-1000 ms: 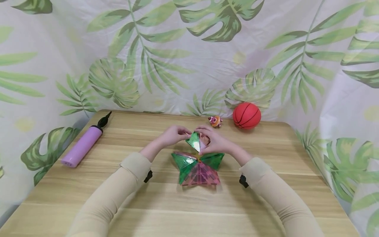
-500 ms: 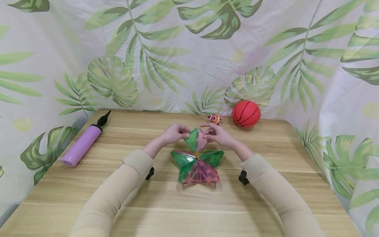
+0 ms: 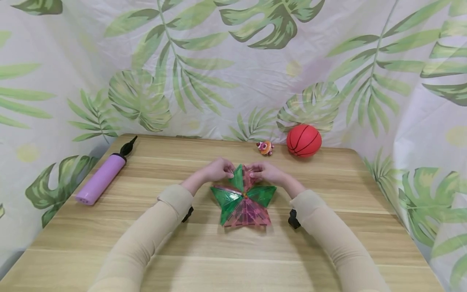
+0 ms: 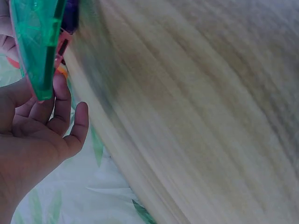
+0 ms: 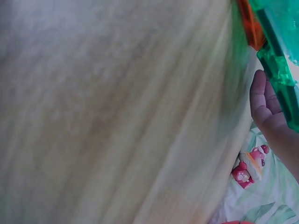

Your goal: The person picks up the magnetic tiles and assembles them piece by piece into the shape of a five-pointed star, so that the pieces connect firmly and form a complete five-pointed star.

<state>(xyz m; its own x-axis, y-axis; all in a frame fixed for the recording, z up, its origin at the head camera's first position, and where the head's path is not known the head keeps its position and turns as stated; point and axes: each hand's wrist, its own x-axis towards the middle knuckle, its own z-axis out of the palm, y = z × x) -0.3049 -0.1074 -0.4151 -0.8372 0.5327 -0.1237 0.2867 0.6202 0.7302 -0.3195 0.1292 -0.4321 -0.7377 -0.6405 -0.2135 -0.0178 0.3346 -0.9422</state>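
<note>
A star-like build of translucent magnetic tiles [image 3: 245,215], green at the sides and pink in front, lies mid-table in the head view. At its far side a raised point is made of a green triangular tile [image 3: 238,177] and a pink triangular tile [image 3: 247,180], meeting at a ridge. My left hand [image 3: 218,169] pinches the green tile's outer edge between thumb and fingers. From the other side my right hand [image 3: 269,173] holds the pink tile. The left wrist view shows the fingers under a green tile [image 4: 39,51]; in the right wrist view green tiles [image 5: 280,79] partly cover the hand.
A purple balloon pump [image 3: 102,179] with a black nozzle lies at the table's left. Along the back edge sit a small pink and orange toy figure [image 3: 265,148] and a red mini basketball [image 3: 304,140]. Leaf-patterned cloth hangs behind the wooden table [image 3: 182,259].
Both hands tilted the green and pink tile pair upright, then brought it down and nearer to the star build. The right hand's fingers shifted to the pink tile's outer side.
</note>
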